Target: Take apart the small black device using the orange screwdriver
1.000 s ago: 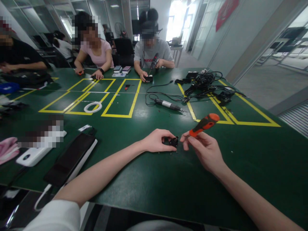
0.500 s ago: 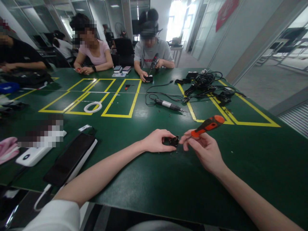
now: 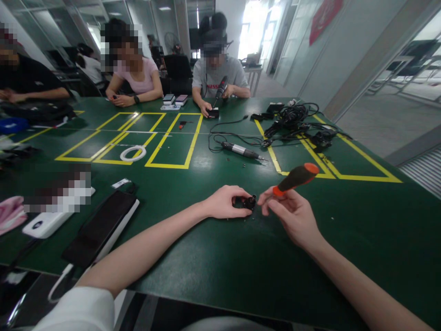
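My left hand [image 3: 229, 202] grips a small black part [image 3: 248, 202] between thumb and fingers, low over the green table [image 3: 206, 257]. A short round piece stands up at the part's right end; its exact kind I cannot make out. Just to the right, my right hand [image 3: 292, 214] is closed around a screwdriver [image 3: 296, 178] with a black and orange handle. The handle leans up and to the right, while the fingers mostly hide the shaft and tip. Whether the tip touches the black part cannot be seen. Tiny bits lie on the table below the part.
Beyond my hands lies an electric screwdriver [image 3: 241, 151] with its cable. A heap of black cables [image 3: 292, 119] is at the back right. To the left are a white cable coil [image 3: 133, 153] and a black phone [image 3: 101, 225]. Across the table a co-worker [image 3: 220, 73] holds a power tool.
The screwdriver handle has turned about its axis and shifted slightly left in my right hand. My left hand and the black part stay in place.
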Action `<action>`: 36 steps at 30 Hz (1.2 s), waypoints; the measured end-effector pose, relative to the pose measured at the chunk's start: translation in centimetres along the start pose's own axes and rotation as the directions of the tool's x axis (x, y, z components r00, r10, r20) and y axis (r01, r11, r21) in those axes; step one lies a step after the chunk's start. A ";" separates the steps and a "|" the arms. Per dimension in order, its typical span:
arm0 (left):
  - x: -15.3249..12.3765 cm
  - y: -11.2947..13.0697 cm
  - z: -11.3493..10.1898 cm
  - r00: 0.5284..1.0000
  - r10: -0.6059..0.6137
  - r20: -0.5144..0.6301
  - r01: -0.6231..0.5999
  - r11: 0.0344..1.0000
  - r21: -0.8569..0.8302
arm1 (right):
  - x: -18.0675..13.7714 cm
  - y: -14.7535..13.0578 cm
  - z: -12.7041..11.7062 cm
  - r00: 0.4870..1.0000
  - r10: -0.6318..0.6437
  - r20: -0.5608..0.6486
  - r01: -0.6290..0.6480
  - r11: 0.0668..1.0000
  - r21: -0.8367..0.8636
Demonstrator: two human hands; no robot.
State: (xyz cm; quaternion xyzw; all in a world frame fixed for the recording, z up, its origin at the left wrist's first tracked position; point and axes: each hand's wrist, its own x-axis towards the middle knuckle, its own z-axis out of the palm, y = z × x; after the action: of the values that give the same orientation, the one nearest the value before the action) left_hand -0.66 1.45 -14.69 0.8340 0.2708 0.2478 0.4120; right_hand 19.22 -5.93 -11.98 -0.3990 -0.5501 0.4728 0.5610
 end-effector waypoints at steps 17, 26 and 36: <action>0.0 0.1 0.0 1.000 -0.025 -0.012 0.025 1.000 -0.009 | -0.2 0.0 -0.1 1.000 -0.026 0.014 0.027 0.999 -0.041; -0.1 0.3 0.1 0.988 -0.149 0.051 0.156 0.958 -0.240 | 0.1 0.2 0.0 1.000 -0.017 -0.003 0.018 1.000 0.010; 0.5 -0.8 -1.5 0.931 -0.246 0.271 0.356 0.781 -0.514 | -0.1 0.0 0.1 0.998 -0.059 -0.032 0.058 0.998 -0.038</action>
State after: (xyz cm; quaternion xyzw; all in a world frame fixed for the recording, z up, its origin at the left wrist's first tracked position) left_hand -1.50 3.01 -14.49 0.6437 0.2769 0.1658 0.6939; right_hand 19.17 -6.01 -12.04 -0.4008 -0.5608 0.4393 0.5761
